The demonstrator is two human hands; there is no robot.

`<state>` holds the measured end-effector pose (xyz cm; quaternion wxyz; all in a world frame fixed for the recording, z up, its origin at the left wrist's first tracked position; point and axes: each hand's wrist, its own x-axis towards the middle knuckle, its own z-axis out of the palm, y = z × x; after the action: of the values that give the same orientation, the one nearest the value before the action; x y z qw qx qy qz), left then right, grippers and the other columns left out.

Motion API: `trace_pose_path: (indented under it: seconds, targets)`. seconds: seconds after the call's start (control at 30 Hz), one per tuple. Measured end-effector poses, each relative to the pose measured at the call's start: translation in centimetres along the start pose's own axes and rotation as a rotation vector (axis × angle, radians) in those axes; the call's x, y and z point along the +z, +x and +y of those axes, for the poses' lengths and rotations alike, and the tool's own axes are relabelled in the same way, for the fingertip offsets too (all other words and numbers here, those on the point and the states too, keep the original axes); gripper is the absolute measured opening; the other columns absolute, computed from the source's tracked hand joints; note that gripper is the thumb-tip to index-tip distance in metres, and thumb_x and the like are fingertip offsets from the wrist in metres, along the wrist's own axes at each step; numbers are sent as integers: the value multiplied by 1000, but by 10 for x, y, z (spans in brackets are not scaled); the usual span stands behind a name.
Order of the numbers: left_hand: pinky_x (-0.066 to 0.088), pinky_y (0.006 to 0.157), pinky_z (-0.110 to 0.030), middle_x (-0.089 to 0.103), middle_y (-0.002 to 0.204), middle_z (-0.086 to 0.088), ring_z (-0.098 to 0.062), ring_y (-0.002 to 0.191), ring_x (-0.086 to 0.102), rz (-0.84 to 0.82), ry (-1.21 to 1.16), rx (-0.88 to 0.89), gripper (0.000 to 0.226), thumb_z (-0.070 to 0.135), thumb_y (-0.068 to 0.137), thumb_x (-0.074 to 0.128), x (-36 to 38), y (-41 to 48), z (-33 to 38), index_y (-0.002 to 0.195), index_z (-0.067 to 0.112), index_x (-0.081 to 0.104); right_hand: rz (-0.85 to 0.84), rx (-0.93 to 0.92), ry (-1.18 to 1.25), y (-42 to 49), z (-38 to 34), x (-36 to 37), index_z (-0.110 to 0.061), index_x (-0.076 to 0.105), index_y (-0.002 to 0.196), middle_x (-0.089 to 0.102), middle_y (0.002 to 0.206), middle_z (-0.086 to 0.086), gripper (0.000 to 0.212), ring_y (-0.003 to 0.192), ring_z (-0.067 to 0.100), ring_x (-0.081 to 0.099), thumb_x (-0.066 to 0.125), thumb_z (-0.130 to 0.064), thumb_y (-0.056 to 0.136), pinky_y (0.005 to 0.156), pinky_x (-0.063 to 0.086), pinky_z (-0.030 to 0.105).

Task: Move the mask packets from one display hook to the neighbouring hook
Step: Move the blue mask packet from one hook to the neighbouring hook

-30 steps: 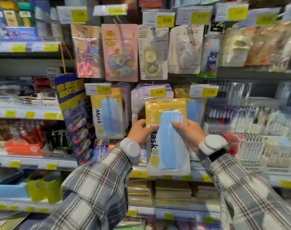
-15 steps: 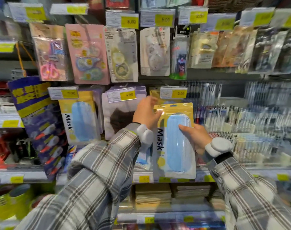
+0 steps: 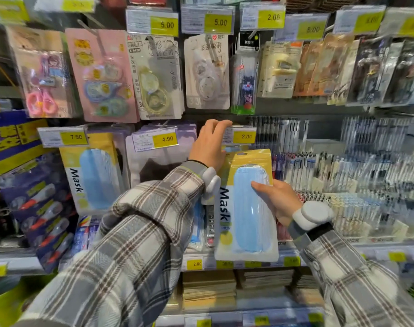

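Observation:
My right hand (image 3: 275, 199) grips a yellow-topped packet of blue masks (image 3: 245, 208) by its right edge, holding it upright in front of the shelf. My left hand (image 3: 210, 143) is raised above the packet, its fingers curled over the top of the 2.00 price tag (image 3: 242, 136) at the end of a display hook. Another stack of the same mask packets (image 3: 92, 175) hangs to the left under a 7.90 tag. Between them hangs a purple packet with a dark mask (image 3: 154, 164) under a 4.90 tag. The hook rod itself is hidden behind the tag and my hand.
Correction tapes, scissors and stationery cards (image 3: 154, 76) hang on the row above. Racks of pens (image 3: 342, 161) fill the shelf to the right. A blue and yellow hanging strip of goods (image 3: 29, 185) sits at the left. Stacked brown notebooks (image 3: 208, 289) lie on the lower shelf.
My left hand has let go of the packet and risen to the 2.00 tag on the hook. My right hand keeps the packet, carried slightly right and up.

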<state>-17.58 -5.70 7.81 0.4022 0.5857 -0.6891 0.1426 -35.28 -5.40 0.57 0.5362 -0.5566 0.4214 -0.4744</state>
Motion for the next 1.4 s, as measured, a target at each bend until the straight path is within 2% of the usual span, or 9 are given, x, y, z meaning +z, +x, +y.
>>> trace_pose_path:
  seconds: [0.1,0.27,0.47,0.67,0.93,1.13,1.27,1.33,1.4]
  targets:
    - [41,78,-25,42,130,-6,-24,110,53,19,-37,-16,63,-4,79,60,2,1,1,133,22,40,7,0,-14,1,2,0,-5,62,112,69,113,8,37,104,20,65,70,-22,80,100,48,39]
    - [36,93,-19,45,129,-9,-21,116,49,8,-149,-5,57,7,84,62,-5,3,0,137,16,43,-4,-11,-35,0,-1,2,-13,63,103,69,107,2,25,101,17,65,70,-22,81,98,49,36]
    - [40,85,-17,63,116,-8,-16,100,57,28,-292,-12,31,27,90,56,-27,8,2,118,18,64,-1,-65,14,0,-15,5,-6,62,112,69,102,3,28,86,11,66,65,-12,84,73,55,18]
    - [31,63,8,67,112,-5,-4,90,50,-8,-333,-13,29,24,93,52,-36,11,3,116,13,65,36,-73,40,8,-25,12,-9,62,97,66,94,1,12,79,6,62,64,-7,85,60,53,8]
    - [34,73,-8,60,95,7,-3,88,52,-27,-378,-30,29,26,92,53,-37,8,4,115,17,66,53,-87,-37,20,-21,14,0,61,112,67,104,11,33,86,17,63,68,-14,82,79,52,24]
    - [35,68,-7,64,104,-2,-6,88,52,-25,-370,-7,29,26,91,54,-33,8,0,117,17,65,46,-69,-64,29,-17,18,-15,66,89,69,108,12,8,104,27,65,69,-16,81,99,49,43]
    - [37,80,-16,61,114,-4,-8,92,51,-4,-317,14,32,28,90,55,-27,6,-6,121,22,62,95,-57,-164,39,-14,20,-8,56,90,62,102,12,25,90,25,60,70,-26,81,86,51,41]
    - [40,82,-15,57,115,-1,-8,94,51,12,-322,24,34,26,89,58,-22,2,-9,123,22,60,130,-70,-167,47,-11,23,-3,50,114,54,107,9,41,88,20,53,67,-24,83,76,44,32]
    - [42,82,-14,55,115,-2,-8,92,51,50,-330,43,38,24,85,63,-14,-2,-13,123,21,60,150,-62,-145,58,-8,26,5,35,137,51,121,9,69,102,24,53,67,-22,83,82,42,31]
